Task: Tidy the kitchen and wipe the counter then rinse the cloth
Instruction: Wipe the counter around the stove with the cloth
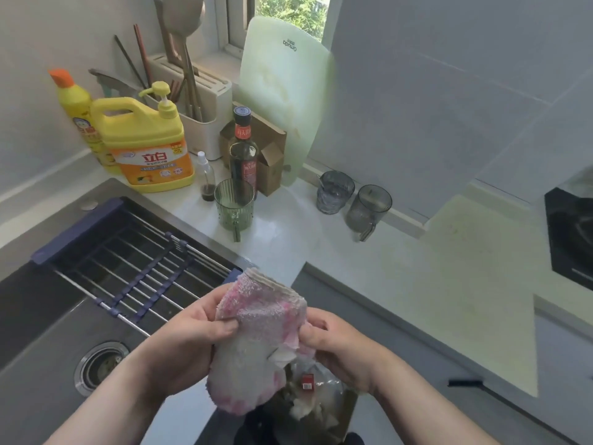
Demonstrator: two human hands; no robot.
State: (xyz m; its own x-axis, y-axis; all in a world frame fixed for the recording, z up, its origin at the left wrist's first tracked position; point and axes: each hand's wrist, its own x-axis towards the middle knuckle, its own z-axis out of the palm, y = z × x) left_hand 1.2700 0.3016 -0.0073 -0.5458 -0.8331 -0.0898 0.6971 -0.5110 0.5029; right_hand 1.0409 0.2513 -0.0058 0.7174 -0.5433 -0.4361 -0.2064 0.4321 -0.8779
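Note:
A pink and white terry cloth (256, 338) is held up in front of me, above the counter's front edge. My left hand (189, 345) grips its left side, thumb pressed on the front. My right hand (337, 345) pinches its right edge. The white counter (369, 261) stretches ahead and to the right. The steel sink (41, 332) lies at the left, with a drain (99, 364) in its floor. Below the cloth stands a bin with rubbish (314, 403) in a clear bag.
A blue and steel rack (138, 268) spans the sink. On the counter stand yellow detergent jug (144, 146), yellow bottle (80, 114), dark sauce bottle (244, 155), small spray bottle (205, 175), green cup (234, 207), two grey cups (353, 200), cardboard box (269, 155), cutting board (285, 88), utensil holder (199, 101). A black hob (571, 232) sits far right.

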